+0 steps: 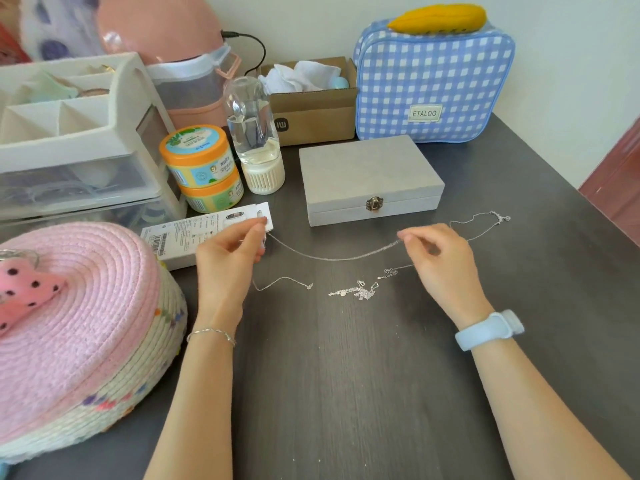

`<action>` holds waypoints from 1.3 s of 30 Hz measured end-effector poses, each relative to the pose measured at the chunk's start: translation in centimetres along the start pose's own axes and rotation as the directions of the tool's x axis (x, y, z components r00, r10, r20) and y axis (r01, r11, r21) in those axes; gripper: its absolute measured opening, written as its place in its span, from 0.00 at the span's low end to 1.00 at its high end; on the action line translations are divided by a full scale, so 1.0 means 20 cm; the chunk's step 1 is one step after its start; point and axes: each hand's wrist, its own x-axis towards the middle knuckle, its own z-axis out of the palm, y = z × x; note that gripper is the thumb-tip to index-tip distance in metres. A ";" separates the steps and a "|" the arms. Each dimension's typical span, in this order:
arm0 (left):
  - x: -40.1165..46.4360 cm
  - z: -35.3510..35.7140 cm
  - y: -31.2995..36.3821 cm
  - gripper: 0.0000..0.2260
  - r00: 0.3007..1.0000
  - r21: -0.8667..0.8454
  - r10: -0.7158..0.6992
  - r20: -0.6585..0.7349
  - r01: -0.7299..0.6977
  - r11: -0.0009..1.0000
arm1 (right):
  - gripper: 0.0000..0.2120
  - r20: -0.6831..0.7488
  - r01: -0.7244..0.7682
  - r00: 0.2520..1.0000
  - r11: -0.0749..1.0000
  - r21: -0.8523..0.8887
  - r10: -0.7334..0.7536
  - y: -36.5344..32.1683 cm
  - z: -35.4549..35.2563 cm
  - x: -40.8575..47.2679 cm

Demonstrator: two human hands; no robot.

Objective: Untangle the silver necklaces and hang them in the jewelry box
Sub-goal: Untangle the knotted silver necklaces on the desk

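1. A pink woven basket point(69, 327) sits at the near left corner of the dark worktop point(346, 393).
2. A small tangled clump of silver chain point(358, 292) lies on the worktop between the two forearms, with a short loose chain end point(284, 281) just to its left.
3. The left hand point(230, 252) has its fingers curled, thumb and forefinger pinching one end of a silver necklace point(332, 258).
4. The right hand point(436, 252) pinches the same necklace further along, fingers curled; the chain sags in a shallow curve between the two hands, and its far part trails on past the right hand towards the right edge of the worktop.
5. A white printed carton point(180, 237) lies behind the left hand.
6. The grey jewelry box point(367, 174) stands beyond the hands near the middle of the worktop, lid down and clasp facing the person.
7. A checked blue bag point(433, 81) and a cardboard box point(311, 105) stand along the far edge.
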 end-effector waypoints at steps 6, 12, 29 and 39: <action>-0.06 0.03 0.07 0.08 0.958 0.308 0.132 0.254 -0.209 0.928 | 0.13 0.100 0.083 0.991 0.996 0.029 -0.085 -0.05 0.06 -0.04; -0.09 0.07 0.30 0.06 0.844 0.345 0.279 0.458 -0.459 0.819 | 0.27 0.580 0.037 0.795 0.967 0.252 -0.181 -0.26 0.13 -0.09; -0.03 -0.03 0.44 0.08 0.902 0.236 0.100 0.421 -0.215 0.947 | 0.13 0.377 -0.010 0.924 0.980 0.201 -0.068 -0.24 -0.31 0.01; 0.03 0.04 0.09 0.06 0.983 0.302 -0.042 0.176 -0.014 0.953 | 0.07 0.266 0.003 0.962 0.971 -0.238 0.062 -0.03 -0.32 0.22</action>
